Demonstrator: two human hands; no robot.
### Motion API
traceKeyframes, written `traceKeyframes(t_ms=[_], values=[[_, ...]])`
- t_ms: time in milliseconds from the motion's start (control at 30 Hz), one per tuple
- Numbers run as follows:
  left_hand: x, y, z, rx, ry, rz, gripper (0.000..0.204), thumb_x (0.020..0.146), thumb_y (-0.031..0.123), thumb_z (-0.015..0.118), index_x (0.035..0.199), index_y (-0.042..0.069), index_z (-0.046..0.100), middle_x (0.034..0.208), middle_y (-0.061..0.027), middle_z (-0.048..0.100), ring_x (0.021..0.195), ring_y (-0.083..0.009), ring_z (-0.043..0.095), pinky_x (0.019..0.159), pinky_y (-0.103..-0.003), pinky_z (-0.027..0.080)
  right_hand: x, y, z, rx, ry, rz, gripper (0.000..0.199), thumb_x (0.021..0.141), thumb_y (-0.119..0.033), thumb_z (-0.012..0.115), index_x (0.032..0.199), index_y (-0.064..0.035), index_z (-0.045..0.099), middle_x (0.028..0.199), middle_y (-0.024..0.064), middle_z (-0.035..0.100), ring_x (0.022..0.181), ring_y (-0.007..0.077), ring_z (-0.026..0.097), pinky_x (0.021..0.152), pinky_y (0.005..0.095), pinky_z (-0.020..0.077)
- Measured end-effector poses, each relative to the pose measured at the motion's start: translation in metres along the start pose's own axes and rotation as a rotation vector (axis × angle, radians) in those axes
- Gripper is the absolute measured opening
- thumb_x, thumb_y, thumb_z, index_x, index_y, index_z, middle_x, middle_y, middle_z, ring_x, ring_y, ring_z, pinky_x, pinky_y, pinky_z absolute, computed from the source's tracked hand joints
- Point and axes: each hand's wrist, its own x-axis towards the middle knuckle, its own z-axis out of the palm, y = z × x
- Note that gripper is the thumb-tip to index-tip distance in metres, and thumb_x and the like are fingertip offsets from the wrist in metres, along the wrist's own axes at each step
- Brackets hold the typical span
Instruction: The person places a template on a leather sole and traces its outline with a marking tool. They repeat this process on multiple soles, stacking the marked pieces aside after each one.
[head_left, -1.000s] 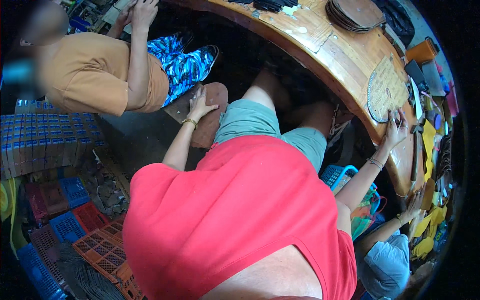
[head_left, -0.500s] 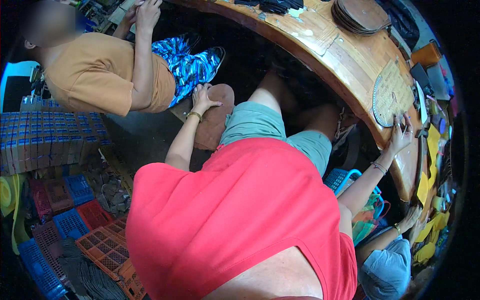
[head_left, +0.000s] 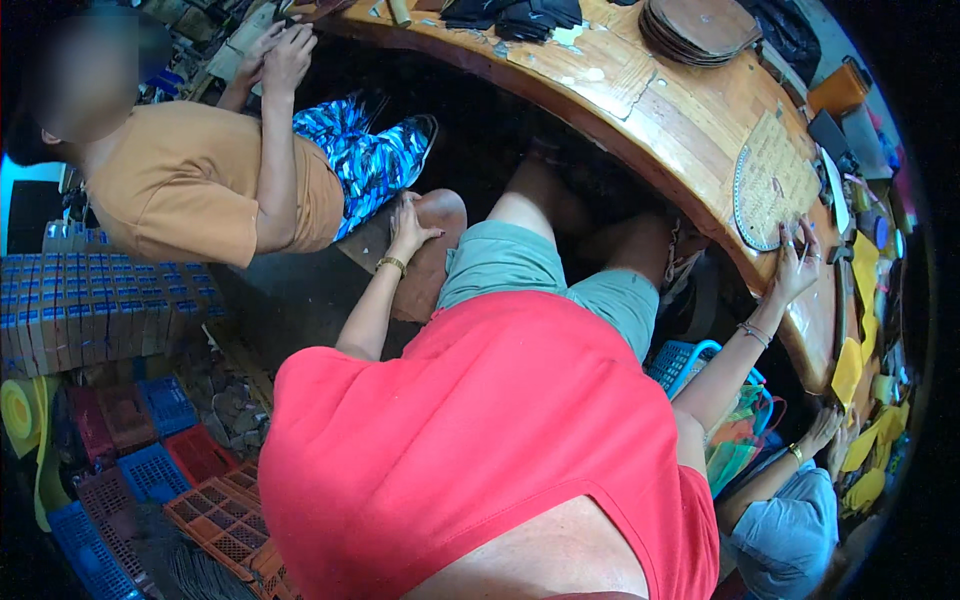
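Observation:
My left hand (head_left: 410,238) is beside my thigh on a brown rounded flat piece (head_left: 426,265) that looks like leather. Its fingers curl at the piece's left edge while the thumb lies across the face. My right hand (head_left: 797,262), fingers spread, is by the wooden table's edge. Its fingertips are at the lower edge of a tan rounded flat piece (head_left: 776,185), which has a dotted curved border. Whether they touch it I cannot tell.
Stacked brown rounded pieces (head_left: 700,30) and folded black items (head_left: 520,15) sit on the table (head_left: 690,110). A white blade-shaped tool (head_left: 834,195) and yellow pieces (head_left: 865,290) line the right. One co-worker (head_left: 190,180) sits left, another (head_left: 785,520) lower right. Plastic crates (head_left: 215,510) stand lower left.
The whole view has shifted slightly. The upper part of the brown piece under my left hand now looks foreshortened. My right fingers are more spread and raised.

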Motion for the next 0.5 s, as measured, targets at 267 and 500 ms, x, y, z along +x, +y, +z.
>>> traceKeyframes(t_ms=[267, 500], values=[[0.039, 0.1, -0.064, -0.316, -0.405, 0.177, 0.029, 0.073, 0.006, 0.074, 0.099, -0.002, 0.064, 0.098, -0.0147, 0.066, 0.094, -0.0255, 0.064, 0.081, -0.033, 0.049, -0.003, 0.014, -0.009, 0.313, 0.047, 0.046, 0.03, 0.077, 0.008, 0.069, 0.106, 0.0021, 0.064, 0.108, 0.0116, 0.066, 0.097, 0.016, 0.061, 0.088, 0.0297, 0.048], [0.073, 0.276, -0.187, -0.719, -0.501, 0.599, 0.021, 0.083, 0.002, 0.067, 0.104, -0.004, 0.062, 0.096, -0.0032, 0.064, 0.094, -0.0089, 0.056, 0.083, -0.025, 0.046, -0.014, -0.03, -0.004, 0.147, 0.027, -0.157, 0.027, 0.083, 0.009, 0.051, 0.104, 0.0009, 0.064, 0.11, 0.011, 0.066, 0.108, 0.0186, 0.059, 0.096, 0.032, 0.0444]])
